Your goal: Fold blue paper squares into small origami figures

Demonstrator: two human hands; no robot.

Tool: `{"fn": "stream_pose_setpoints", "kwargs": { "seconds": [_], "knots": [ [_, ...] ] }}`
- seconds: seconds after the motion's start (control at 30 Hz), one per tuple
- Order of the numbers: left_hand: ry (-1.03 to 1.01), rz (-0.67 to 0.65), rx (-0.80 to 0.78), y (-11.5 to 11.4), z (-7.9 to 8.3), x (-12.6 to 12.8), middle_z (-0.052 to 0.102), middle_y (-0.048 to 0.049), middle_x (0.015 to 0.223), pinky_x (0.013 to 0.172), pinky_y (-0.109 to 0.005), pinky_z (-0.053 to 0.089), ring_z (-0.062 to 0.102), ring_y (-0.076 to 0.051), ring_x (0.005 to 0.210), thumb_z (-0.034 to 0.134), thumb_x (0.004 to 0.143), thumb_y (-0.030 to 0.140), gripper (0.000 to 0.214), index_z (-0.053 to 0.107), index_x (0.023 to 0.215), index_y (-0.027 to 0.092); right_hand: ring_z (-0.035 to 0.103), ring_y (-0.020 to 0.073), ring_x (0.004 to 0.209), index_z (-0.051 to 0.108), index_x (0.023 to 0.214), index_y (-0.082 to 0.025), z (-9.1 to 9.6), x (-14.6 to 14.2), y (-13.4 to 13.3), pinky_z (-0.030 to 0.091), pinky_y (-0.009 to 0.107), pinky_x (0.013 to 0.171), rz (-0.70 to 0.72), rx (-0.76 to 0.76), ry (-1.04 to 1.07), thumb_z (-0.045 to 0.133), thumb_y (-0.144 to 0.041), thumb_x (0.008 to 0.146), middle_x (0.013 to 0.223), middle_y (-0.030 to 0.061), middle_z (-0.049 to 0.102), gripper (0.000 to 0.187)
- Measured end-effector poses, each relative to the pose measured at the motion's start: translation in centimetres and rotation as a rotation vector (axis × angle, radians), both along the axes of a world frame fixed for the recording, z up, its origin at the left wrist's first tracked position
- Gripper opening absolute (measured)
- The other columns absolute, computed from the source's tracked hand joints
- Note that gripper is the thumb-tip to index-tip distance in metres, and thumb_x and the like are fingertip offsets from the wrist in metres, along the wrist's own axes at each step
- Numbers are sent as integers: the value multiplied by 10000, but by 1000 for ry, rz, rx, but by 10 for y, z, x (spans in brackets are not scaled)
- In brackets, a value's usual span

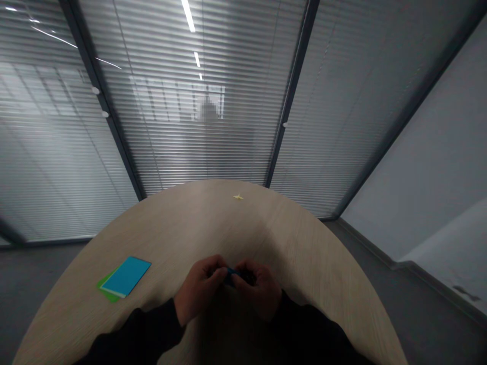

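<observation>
Left hand [200, 286] and right hand [256, 290] pinch small blue-and-black object [230, 276] between them; blue card [126, 276] lies on green card [108, 293], tabletop [289, 238] left.

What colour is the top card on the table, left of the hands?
The top card is bright blue, over a green one; the head view shows it best.

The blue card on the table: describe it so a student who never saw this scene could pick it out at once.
Find the rounded wooden table. Left of the person's left hand lies a flat bright blue card. It alone sits on a green sheet, which sticks out beneath it.
</observation>
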State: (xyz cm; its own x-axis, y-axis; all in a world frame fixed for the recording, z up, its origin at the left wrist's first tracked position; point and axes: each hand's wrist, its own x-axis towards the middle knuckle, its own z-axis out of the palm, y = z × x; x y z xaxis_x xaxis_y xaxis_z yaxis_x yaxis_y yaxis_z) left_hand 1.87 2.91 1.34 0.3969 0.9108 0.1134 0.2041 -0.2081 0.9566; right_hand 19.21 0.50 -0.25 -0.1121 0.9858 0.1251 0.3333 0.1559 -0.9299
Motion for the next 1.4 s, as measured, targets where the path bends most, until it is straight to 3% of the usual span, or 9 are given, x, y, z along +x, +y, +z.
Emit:
{"fn": "stream_pose_setpoints", "kwargs": {
  "seconds": [0.17,0.4,0.6,0.8,0.97,1.4],
  "knots": [
    [0,-32,-17,-2,2,1,586,-10,685,604,-269,410,533,-163,644,545,835,392,257,627,786,154,425,92,530,604,730,-158,-4,3,2,324,202,486,1,17,14,612,-306,786,578,-51,464,158],
    [74,13,4,-1,-1,1,551,8,635,570,-257,386,493,-154,610,513,885,480,352,594,733,172,426,99,527,617,739,-153,2,2,0,339,215,498,-5,-4,-10,603,-326,781,578,-41,475,178],
    [105,2,-15,-1,2,2,560,8,643,566,-252,382,486,-149,608,518,886,477,353,601,738,168,437,99,535,596,736,-161,3,4,1,348,211,503,38,2,36,600,-323,787,593,-40,479,169],
    [69,-108,-58,0,2,-2,621,-8,725,583,-246,396,538,-149,645,598,854,448,296,633,831,156,423,94,524,586,739,-163,-2,6,2,324,205,491,47,18,22,582,-305,780,578,-50,462,148],
    [102,-94,-32,1,0,-3,584,6,684,553,-236,364,503,-137,610,571,875,450,314,624,793,151,404,93,526,579,710,-164,-1,5,1,301,203,481,18,54,-31,579,-303,775,573,-52,437,153],
    [-48,-151,-154,4,0,-5,587,-7,709,591,-242,386,493,-142,640,564,876,482,339,658,833,160,379,93,513,540,701,-179,-1,6,1,300,215,480,17,65,29,590,-333,734,570,-58,413,165]
  ]
}}
